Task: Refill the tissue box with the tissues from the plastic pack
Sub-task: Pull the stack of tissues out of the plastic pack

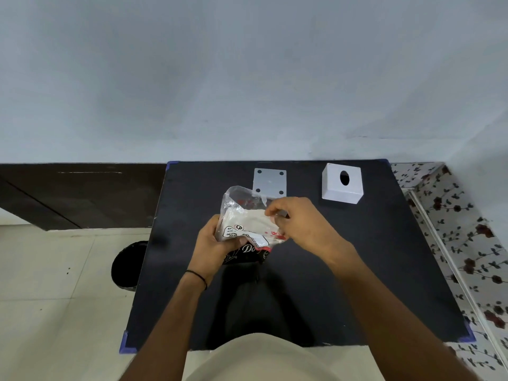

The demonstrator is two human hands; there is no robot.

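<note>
Both hands grip the plastic pack (247, 224) above the black tabletop (371, 270): left hand (213, 244) clasps its base, right hand (298, 224) pinches the tissues (254, 217) (white); tissue box (341, 185) stands well apart

Counted in view: two hands, left hand (213, 243) and right hand (297, 224). One plastic pack (242, 215), one wad of tissues (253, 221) seen inside it. One white tissue box (341, 185), one oval opening noted. One white square plate (270, 182), four holes counted. One black table (357, 270). One wrist band (196, 274).
</note>
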